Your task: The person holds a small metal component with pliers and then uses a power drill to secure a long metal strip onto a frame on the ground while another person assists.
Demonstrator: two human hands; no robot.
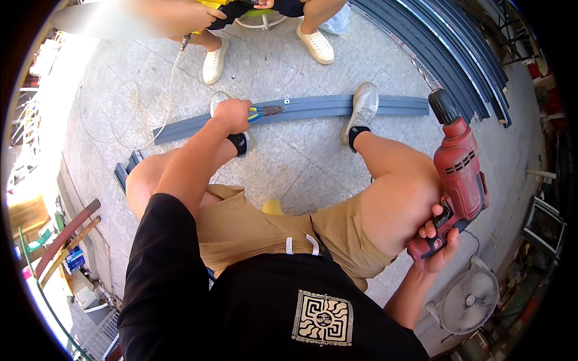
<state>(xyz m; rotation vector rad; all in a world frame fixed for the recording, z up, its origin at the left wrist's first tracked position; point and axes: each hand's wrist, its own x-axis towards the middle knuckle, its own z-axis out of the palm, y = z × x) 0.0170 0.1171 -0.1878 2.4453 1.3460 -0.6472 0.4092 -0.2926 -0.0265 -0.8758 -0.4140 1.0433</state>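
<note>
My left hand point(232, 117) is closed around the blue and yellow handles of a pair of pliers point(265, 112). Their dark jaws point right and lie over a long grey metal profile point(319, 107) on the floor, which my two shoes hold at either side. A small light square mark or hole shows on the profile just beyond the jaws. Beside my right knee, my right hand point(438, 243) grips a red power drill point(460, 162) by its handle. The drill tilts upward, and a long bit point(425, 75) sticks out of its black chuck.
Across from me sits a person in white shoes point(316, 45) on a low stool point(265, 21). A thin pale hose point(171, 96) loops over the floor. Stacked dark profiles point(433, 48) lie at the far right, and a round fan point(468, 299) stands at the near right.
</note>
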